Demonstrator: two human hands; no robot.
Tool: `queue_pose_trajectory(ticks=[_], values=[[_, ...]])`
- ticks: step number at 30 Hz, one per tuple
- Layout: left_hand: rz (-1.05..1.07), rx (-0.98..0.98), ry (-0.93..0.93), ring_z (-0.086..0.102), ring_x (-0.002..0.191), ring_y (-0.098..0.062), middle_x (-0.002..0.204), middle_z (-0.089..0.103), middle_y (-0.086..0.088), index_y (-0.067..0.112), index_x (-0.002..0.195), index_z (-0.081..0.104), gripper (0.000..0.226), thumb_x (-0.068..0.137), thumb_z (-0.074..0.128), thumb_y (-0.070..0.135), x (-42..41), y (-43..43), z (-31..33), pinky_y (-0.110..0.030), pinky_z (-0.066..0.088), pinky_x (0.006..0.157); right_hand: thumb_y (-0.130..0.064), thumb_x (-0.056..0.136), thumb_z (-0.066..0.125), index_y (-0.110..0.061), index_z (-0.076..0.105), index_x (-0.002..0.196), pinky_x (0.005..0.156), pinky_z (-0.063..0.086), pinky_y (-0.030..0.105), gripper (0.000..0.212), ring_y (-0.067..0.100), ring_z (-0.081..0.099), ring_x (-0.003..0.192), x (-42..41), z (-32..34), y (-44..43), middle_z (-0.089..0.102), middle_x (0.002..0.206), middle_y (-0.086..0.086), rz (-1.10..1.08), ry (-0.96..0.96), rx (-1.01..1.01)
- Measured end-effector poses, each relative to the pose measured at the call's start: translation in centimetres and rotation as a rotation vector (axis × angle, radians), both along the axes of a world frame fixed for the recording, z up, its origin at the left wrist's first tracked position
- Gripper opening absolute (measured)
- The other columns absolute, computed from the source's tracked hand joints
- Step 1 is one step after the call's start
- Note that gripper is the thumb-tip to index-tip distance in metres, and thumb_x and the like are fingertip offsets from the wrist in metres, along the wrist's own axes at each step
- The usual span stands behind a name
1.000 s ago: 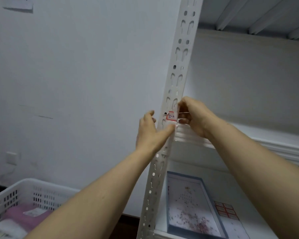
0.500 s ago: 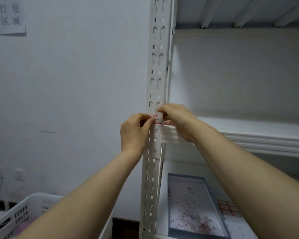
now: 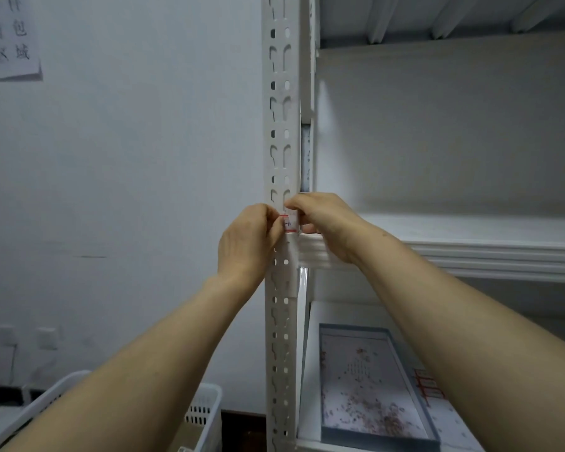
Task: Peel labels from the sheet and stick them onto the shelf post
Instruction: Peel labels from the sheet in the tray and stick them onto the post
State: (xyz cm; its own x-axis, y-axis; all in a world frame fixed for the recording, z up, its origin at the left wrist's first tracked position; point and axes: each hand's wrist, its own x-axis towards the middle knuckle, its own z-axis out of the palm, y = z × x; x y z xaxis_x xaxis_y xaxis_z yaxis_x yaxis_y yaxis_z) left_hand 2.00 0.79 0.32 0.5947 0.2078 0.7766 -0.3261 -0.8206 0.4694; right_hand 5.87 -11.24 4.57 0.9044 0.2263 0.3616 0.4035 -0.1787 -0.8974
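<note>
A small white label [image 3: 290,223] with red lines and handwriting lies on the front of the white perforated shelf post [image 3: 281,125], just above a shelf's edge. My left hand [image 3: 247,239] has its fingers curled and holds the label's left edge against the post. From the other side, my right hand [image 3: 323,220] curls around the post and pinches the label's right edge. Part of the label is hidden under my fingers. The label sheet [image 3: 429,386], with red-bordered labels, lies on the lower shelf, mostly covered by my right forearm.
A shallow blue-rimmed tray [image 3: 366,386] holding small reddish bits sits on the lower shelf beside the sheet. A white slotted basket [image 3: 203,415] stands on the floor to the left of the post. The middle shelf edge [image 3: 470,256] runs to the right. A paper sign [image 3: 12,37] hangs on the wall.
The view has swung so the post now stands upright at centre. My left hand's fingers have curled in onto the label's left edge. My right hand stays on the right edge.
</note>
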Motion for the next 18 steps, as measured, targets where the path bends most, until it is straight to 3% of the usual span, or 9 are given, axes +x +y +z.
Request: queue_pose_trajectory(ticks=[5, 12, 18], values=[[0.055, 0.068, 0.016, 0.057, 0.09, -0.027, 0.103, 0.062, -0.001, 0.013, 0.1, 0.057, 0.021, 0.095, 0.049, 0.032, -0.2, -0.1, -0.3, -0.038, 0.045, 0.072, -0.024, 0.08, 0.059, -0.018, 0.062, 0.07, 0.091, 0.047, 0.036, 0.012, 0.019, 0.06, 0.091, 0.1, 0.0, 0.0, 0.063, 0.087, 0.003, -0.009, 0.003, -0.006], [0.055, 0.052, -0.1, 0.047, 0.073, -0.021, 0.085, 0.048, 0.005, 0.009, 0.098, 0.06, 0.02, 0.094, 0.053, 0.028, -0.1, 0.4, -1.5, -0.032, 0.039, 0.062, -0.025, 0.08, 0.059, -0.017, 0.066, 0.077, 0.096, 0.048, 0.04, 0.01, 0.023, 0.064, 0.103, 0.2, -0.1, 0.2, 0.071, 0.101, 0.007, -0.019, 0.001, -0.008], [-0.012, 0.081, -0.209, 0.059, 0.077, -0.025, 0.091, 0.063, -0.006, 0.008, 0.096, 0.065, 0.019, 0.088, 0.064, 0.025, 0.7, 0.5, -1.4, -0.039, 0.05, 0.064, -0.026, 0.077, 0.061, -0.019, 0.066, 0.078, 0.098, 0.048, 0.04, 0.009, 0.022, 0.063, 0.103, 0.4, -0.2, 0.1, 0.068, 0.093, 0.002, -0.008, 0.0, -0.003]])
